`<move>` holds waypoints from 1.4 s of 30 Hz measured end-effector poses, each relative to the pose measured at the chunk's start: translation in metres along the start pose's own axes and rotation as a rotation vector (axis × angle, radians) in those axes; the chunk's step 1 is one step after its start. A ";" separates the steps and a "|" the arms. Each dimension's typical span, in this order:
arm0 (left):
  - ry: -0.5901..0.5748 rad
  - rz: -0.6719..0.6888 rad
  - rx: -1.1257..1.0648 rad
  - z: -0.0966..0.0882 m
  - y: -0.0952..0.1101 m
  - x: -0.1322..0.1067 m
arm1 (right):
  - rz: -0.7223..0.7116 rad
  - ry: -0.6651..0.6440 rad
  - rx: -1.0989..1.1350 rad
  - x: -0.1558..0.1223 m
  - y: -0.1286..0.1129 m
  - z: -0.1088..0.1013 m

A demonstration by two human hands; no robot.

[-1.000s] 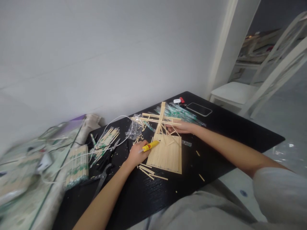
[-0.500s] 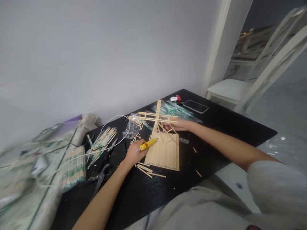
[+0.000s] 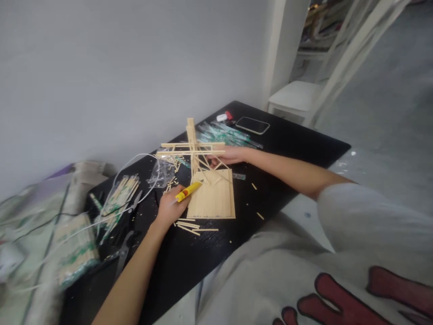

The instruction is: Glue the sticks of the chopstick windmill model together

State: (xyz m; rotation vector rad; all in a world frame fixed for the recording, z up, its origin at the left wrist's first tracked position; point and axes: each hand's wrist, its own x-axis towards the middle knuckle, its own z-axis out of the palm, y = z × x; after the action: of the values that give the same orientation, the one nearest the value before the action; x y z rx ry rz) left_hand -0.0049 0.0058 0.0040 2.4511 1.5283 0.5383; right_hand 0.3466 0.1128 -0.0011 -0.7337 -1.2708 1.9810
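Note:
My left hand (image 3: 169, 206) is closed around a slim yellow tube (image 3: 188, 191) with a red mark, perhaps glue. Its narrow tip points up and right, over the flat base of a wooden stick model (image 3: 211, 198). This model has a base of sticks laid side by side, an upright post, a crosspiece of paired sticks and slanting braces. On the far right side of the model, my right hand (image 3: 232, 154) has its fingers curled at the braces; the sticks hide part of them. Short loose sticks (image 3: 189, 225) lie just in front of the left hand.
Wrapped stick bundles (image 3: 76, 250), scissors (image 3: 123, 253) and a white cable (image 3: 117, 169) are at the left. Clear-green wrappers (image 3: 225, 134), a phone (image 3: 252, 125) and a small white item (image 3: 222, 118) lie at the back. A white chair (image 3: 294, 95) stands beyond the black table (image 3: 304, 140).
My view has swung right and down, so the table and model sit further left and higher in the picture. Both hands keep their places at the model, the yellow tube still held.

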 end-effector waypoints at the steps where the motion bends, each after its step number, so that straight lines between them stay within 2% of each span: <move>1: 0.000 -0.008 0.005 -0.001 0.000 0.001 | 0.004 0.011 0.002 0.000 0.000 0.000; 16: 0.004 -0.029 0.041 0.001 0.004 0.000 | 0.039 0.061 -0.025 -0.007 -0.006 0.006; 42: -0.044 0.003 0.064 0.000 0.007 0.000 | 0.115 0.118 -0.028 -0.007 -0.008 0.004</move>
State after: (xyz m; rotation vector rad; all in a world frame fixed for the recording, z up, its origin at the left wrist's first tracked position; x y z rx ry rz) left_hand 0.0008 0.0028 0.0066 2.4955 1.5487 0.4396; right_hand 0.3502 0.1076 0.0084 -0.9422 -1.2129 1.9826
